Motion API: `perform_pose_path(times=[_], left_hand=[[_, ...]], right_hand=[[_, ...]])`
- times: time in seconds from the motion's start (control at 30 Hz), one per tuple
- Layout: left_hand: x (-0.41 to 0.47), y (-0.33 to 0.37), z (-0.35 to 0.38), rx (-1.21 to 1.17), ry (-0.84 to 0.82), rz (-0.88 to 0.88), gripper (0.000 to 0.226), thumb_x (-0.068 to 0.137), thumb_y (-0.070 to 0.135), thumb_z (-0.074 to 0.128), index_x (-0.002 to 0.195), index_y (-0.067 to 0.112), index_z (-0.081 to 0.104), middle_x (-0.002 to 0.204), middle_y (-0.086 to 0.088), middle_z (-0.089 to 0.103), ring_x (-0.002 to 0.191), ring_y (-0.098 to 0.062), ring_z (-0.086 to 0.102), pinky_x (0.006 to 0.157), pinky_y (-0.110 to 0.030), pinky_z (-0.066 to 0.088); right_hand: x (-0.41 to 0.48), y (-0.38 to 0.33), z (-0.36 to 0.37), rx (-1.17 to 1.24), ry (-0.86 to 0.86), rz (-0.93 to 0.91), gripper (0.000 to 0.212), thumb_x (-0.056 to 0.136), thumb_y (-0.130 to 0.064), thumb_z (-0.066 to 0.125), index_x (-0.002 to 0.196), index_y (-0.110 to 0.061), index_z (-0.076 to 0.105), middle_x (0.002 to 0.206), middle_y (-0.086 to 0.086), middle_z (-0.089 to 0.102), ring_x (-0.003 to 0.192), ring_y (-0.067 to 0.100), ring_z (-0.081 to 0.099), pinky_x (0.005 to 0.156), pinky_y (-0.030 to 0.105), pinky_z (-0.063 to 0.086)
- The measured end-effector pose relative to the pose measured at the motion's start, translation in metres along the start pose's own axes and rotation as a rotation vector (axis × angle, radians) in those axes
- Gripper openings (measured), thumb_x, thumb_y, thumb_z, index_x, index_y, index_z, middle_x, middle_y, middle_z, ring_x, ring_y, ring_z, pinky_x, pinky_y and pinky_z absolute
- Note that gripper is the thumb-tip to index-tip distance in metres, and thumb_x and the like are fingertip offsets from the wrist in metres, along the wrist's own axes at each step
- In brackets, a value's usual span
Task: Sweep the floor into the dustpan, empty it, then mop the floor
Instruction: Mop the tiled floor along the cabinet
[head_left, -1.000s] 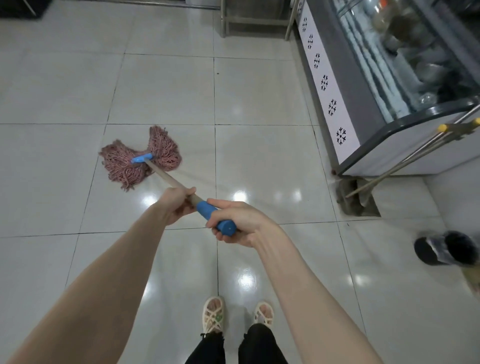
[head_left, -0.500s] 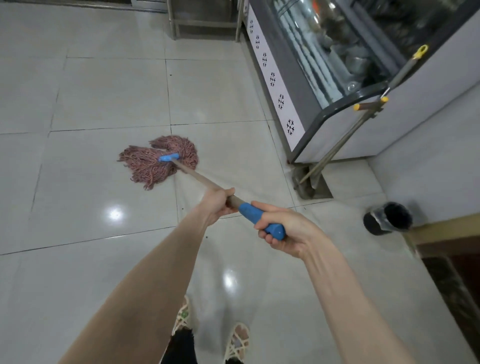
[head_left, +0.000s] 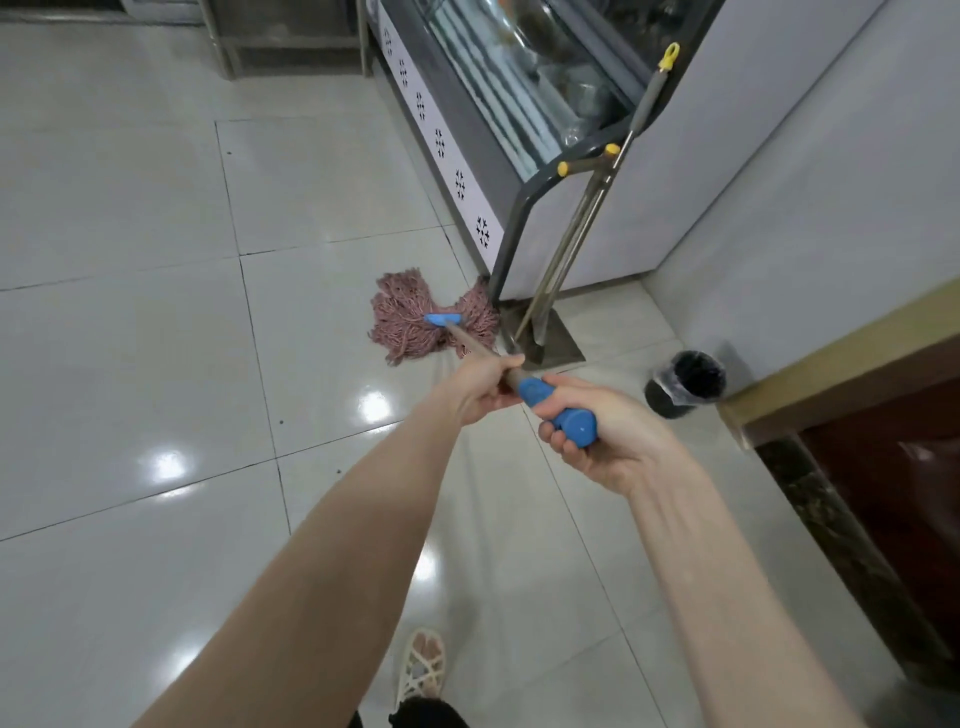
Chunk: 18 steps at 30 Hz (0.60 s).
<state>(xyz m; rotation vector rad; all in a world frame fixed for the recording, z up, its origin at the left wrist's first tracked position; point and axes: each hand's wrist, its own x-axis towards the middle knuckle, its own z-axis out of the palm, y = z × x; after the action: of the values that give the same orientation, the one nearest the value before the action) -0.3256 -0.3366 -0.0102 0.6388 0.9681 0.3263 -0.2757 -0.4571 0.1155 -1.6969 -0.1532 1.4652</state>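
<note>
Shiny tile floor (head_left: 156, 364). My left hand (head_left: 483, 387), right hand (head_left: 597, 431) both clamped round mop (head_left: 415, 332) handle; head at twelve, beside dustpan (head_left: 553, 343).

This is looking like a small food shop or eatery: a glass-fronted chilled display case (head_left: 524, 98) bearing snowflake marks (head_left: 460, 183) is standing at 1 o'clock on glossy white floor tiles (head_left: 130, 338), with a wood-edged counter (head_left: 841, 371) running along at 3 o'clock

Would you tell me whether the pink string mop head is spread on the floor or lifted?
Spread: the pink string mop head fans flat across the glossy white tiles.
</note>
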Motion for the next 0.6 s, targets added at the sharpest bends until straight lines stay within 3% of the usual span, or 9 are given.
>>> perform_pose_path(times=[0.13,0.23,0.3,0.5,0.6], left_hand=[[-0.003,0.001,-0.006,0.075,0.026,-0.025,0.022,0.096,0.009,0.053,0.076,0.011,0.044,0.069,-0.004,0.045,0.059,-0.011,0.051,0.045,-0.020,0.053],[-0.004,0.004,-0.018,0.115,0.046,-0.039,0.023,0.097,0.010,0.051,0.076,0.012,0.043,0.069,-0.003,0.044,0.057,-0.009,0.050,0.051,-0.020,0.053],[-0.003,0.010,-0.031,0.103,0.057,-0.038,0.020,0.097,0.009,0.051,0.078,0.012,0.045,0.073,-0.004,0.046,0.065,-0.012,0.052,0.059,-0.024,0.054],[0.022,0.033,-0.065,0.118,0.137,-0.045,0.018,0.096,0.009,0.053,0.079,0.008,0.047,0.072,-0.006,0.048,0.065,-0.015,0.053,0.051,-0.024,0.056],[0.047,0.057,-0.071,0.110,0.152,-0.027,0.022,0.097,0.009,0.051,0.076,0.010,0.046,0.067,-0.004,0.044,0.054,-0.011,0.052,0.055,-0.025,0.055]], right_hand=[[0.001,0.003,-0.001,-0.057,-0.077,-0.001,0.053,0.083,0.007,0.055,0.131,-0.013,0.048,0.059,0.008,0.051,0.034,0.008,0.048,0.032,0.012,0.038],[0.001,0.001,0.005,-0.066,-0.164,0.001,0.028,0.083,0.008,0.056,0.097,-0.016,0.058,0.065,0.009,0.050,0.038,0.009,0.050,0.033,0.014,0.040],[0.005,0.000,0.014,-0.084,-0.207,-0.005,0.028,0.082,0.009,0.057,0.083,-0.019,0.058,0.067,0.010,0.051,0.041,0.011,0.050,0.034,0.015,0.040],[0.036,-0.013,0.041,-0.073,-0.235,0.016,0.033,0.080,0.010,0.058,0.085,-0.022,0.058,0.070,0.012,0.052,0.045,0.014,0.050,0.036,0.016,0.042],[0.065,-0.035,0.054,-0.051,-0.208,0.028,0.035,0.080,0.010,0.059,0.099,-0.019,0.056,0.071,0.012,0.053,0.043,0.014,0.050,0.035,0.016,0.041]])
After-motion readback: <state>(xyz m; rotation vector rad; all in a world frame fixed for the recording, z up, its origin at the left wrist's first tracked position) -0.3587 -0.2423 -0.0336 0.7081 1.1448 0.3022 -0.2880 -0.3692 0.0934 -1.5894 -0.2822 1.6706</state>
